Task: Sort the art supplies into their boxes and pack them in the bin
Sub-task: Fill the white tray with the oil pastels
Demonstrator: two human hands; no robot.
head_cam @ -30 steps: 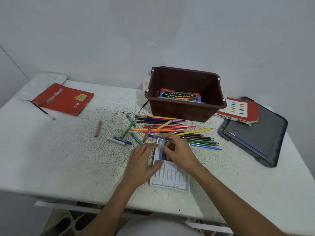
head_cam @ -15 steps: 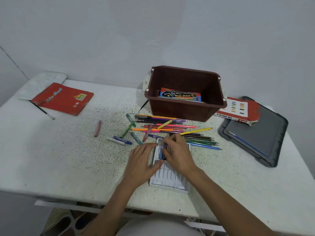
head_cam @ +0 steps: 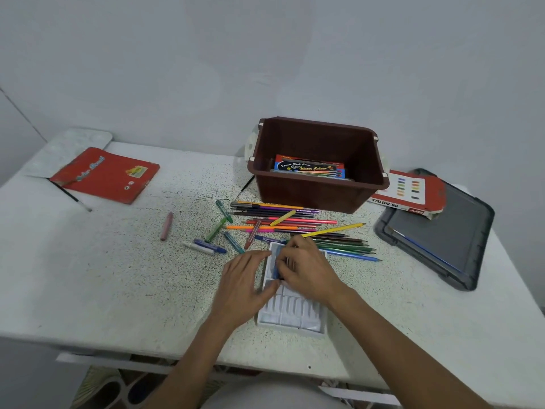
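Lower centre, the right hand [head_cam: 306, 270] pinches a blue pastel [head_cam: 276, 262] in the white tray [head_cam: 292, 315] (left hand [head_cam: 246, 280], fingers relaxed, touches its edge).

A speckled white table [head_cam: 118, 276] stands against a grey wall [head_cam: 265, 54].

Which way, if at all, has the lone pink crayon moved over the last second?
No. The pink crayon lies where it was, at the same gap from the near corner of the red book.
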